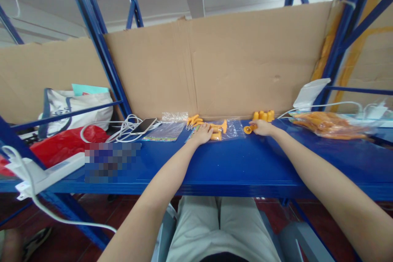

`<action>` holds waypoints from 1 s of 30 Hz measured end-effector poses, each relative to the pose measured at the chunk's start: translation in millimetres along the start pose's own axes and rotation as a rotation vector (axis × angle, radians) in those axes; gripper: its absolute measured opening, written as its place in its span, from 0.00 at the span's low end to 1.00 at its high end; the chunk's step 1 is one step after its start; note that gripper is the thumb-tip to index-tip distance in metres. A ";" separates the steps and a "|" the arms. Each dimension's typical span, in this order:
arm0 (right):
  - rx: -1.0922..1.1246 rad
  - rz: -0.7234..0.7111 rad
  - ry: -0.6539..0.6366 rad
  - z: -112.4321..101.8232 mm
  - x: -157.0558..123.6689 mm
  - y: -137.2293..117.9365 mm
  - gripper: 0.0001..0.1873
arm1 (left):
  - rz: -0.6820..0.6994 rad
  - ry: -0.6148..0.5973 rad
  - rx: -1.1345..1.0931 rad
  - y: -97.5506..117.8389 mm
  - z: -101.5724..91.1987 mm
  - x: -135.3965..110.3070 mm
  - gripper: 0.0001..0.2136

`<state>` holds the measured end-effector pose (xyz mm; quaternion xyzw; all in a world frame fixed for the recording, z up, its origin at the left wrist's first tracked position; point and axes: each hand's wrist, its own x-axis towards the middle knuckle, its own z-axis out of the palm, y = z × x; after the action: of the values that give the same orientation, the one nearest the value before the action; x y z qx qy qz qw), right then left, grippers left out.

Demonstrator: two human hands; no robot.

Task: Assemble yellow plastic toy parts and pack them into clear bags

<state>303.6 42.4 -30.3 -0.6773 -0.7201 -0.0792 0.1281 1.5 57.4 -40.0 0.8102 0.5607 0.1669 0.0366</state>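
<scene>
My left hand (202, 134) rests palm down, fingers stretched out, over a clear plastic bag (235, 128) on the blue shelf. Orange plastic pieces lie around it: a T-shaped piece (224, 126) on the bag and a short cylindrical one (217, 136) by my fingertips. Behind the hand is a small pile of orange pieces (194, 120) with what look like small metal rings or chains. My right hand (262, 127) is closed on an orange hollow round piece (247, 129), its open end facing left. Several orange cylinders (264, 116) stand just behind that hand.
Flat plastic bags (164, 131), a phone (145, 125) and white cables (125, 125) lie to the left. Further left are a power strip (58, 172), a red bag (67, 145) and a cloth tote (82, 108). A bag of orange pieces (331, 123) sits right. Cardboard (245, 61) walls the back.
</scene>
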 end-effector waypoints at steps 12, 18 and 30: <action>-0.012 0.036 -0.069 -8.6 -9.5 -17.1 0.23 | 0.075 0.208 -0.110 -5.6 -10.3 -1.7 0.17; 0.021 -0.017 -0.048 -0.3 -5.9 -12.2 0.22 | 0.189 0.200 -0.115 1.4 -11.8 -7.8 0.10; -0.129 -0.046 0.151 -20.7 -19.3 -27.5 0.18 | 0.211 0.104 -0.099 1.3 -10.8 -7.7 0.13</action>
<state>278.8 16.0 -14.5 -0.6595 -0.7172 -0.1794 0.1363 -3.1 48.4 -31.3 0.8521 0.4646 0.2392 0.0299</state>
